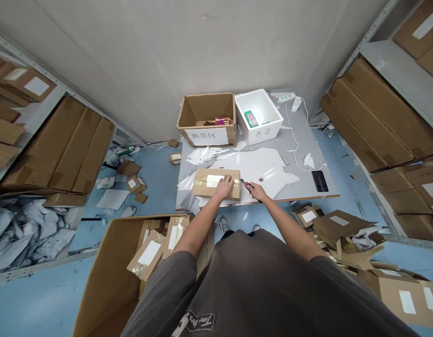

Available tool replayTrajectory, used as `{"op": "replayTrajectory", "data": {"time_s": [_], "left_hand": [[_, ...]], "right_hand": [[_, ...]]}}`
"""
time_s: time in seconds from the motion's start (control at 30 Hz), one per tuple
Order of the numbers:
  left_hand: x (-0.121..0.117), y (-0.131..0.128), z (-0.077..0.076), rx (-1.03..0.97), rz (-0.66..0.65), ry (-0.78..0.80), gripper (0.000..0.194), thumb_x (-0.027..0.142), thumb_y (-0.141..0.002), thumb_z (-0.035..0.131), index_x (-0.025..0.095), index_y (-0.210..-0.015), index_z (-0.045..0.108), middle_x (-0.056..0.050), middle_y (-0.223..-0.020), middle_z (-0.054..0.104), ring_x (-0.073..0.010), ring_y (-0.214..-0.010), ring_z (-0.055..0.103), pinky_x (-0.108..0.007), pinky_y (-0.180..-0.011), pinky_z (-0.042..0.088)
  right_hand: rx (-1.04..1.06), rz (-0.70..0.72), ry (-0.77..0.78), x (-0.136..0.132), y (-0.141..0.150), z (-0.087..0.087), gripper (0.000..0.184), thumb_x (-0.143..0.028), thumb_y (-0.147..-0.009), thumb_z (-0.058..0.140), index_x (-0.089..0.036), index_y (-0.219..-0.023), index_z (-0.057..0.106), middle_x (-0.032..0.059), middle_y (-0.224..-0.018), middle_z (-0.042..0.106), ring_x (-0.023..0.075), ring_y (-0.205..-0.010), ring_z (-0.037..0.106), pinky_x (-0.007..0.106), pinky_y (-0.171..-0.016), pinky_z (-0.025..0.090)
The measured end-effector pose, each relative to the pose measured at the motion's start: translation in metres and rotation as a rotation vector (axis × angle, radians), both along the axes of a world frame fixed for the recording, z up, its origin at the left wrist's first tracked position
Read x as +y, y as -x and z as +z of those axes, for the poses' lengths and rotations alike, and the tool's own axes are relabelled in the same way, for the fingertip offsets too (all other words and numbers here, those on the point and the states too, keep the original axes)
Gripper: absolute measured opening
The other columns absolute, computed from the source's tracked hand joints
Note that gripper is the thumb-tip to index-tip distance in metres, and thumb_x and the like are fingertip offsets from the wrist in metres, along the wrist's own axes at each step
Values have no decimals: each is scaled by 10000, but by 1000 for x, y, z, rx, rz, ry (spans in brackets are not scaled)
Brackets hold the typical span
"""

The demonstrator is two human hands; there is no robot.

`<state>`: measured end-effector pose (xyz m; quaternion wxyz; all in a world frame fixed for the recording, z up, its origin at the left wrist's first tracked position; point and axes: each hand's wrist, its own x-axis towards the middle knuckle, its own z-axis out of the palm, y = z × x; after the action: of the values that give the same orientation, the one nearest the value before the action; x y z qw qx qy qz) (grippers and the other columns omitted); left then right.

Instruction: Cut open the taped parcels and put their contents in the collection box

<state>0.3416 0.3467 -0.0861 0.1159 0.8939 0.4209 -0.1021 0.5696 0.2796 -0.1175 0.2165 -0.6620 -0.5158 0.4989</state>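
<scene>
A taped cardboard box with a white label lies on the table near its front edge. My left hand rests on top of the right part of this box, its fingers laid over the cardboard and gripping nothing. Just beyond the box's right end, my right hand is closed around a red and black utility knife. The knife's tip points left and meets or nearly meets the box's right edge; which of the two I cannot tell.
Behind stand an open carton and a white foam bin. A phone and white cable lie right, paper scraps left. A large carton of parcels stands front left; opened boxes lie right. Shelves flank both sides.
</scene>
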Motion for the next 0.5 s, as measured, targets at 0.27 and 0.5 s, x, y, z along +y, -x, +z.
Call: {"op": "replayTrajectory", "data": {"time_s": [0.27,0.5], "left_hand": [[-2,12,-19,-131,46,89,982,382,-569,1020,169,-1398,539,-274,-1745,302,-423,-1640,295,-542,-1291,332],[2,12,-25,-166,26,96,1044,370,-518,1050,158,-1407,546,-290,-1733,326,-453,-1622,331,-545,-1289,348]], "right_hand": [[-597,476,-76,28,-8,21,413,-399,-1140,404,-262,-1352,731,126,-1192,801,282,-1088,732,322,-882,475],[-707,580,-60,40,-5,34,410,-426,-1134,429,-277,-1356,739,160,-1219,788,312,-1104,730,385,-923,479]]}}
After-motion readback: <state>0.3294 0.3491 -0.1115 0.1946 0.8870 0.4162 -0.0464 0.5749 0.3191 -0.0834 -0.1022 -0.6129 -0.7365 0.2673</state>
